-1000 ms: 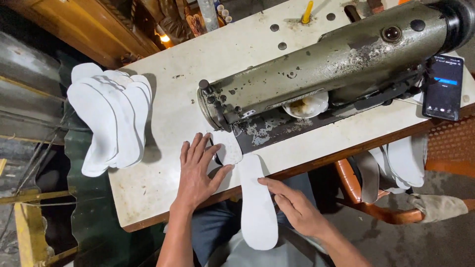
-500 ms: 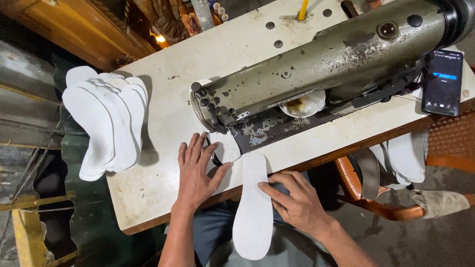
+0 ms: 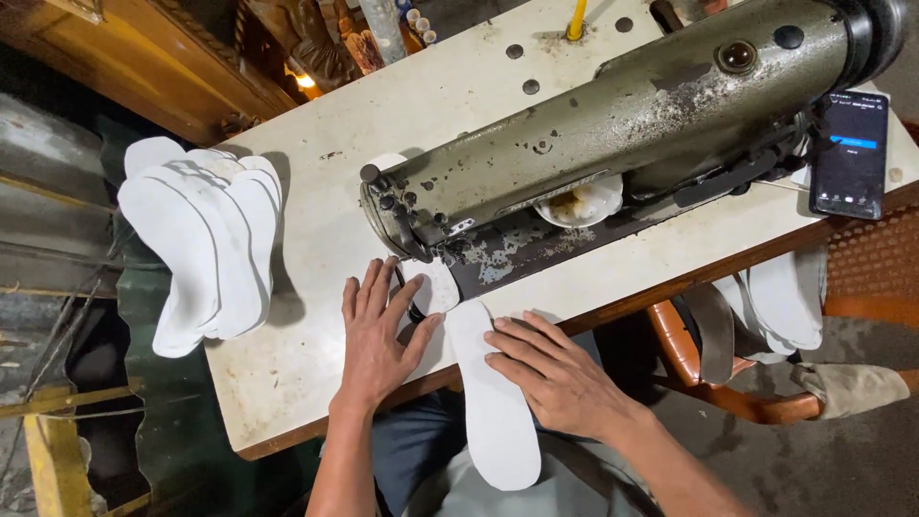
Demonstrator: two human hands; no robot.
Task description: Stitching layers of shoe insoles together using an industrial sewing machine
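From the head view we see a small white dish (image 3: 582,201) tucked under the arm of the old grey-green sewing machine (image 3: 613,124); what lies in it is brownish and too small to tell.

The machine lies across a worn cream surface (image 3: 316,287) with a wooden front edge. On the left of the surface a stack of white insoles (image 3: 206,244) is fanned out, well apart from the hands. At the far right a dark phone (image 3: 850,153) with a lit screen lies on the surface. Below the right edge more white insoles (image 3: 785,302) rest on an orange-brown chair (image 3: 728,383). Dark wooden boards and a small lamp glow fill the far left.

Our left hand (image 3: 378,335) lies flat on the surface, fingers spread apart, the thumb touching a white insole piece (image 3: 436,282) at the machine's needle end. Our right hand (image 3: 550,369) lies palm down, fingers slightly apart, pressing on a long white insole (image 3: 493,402) that juts off the near edge over our lap. Neither hand is clamped round anything.
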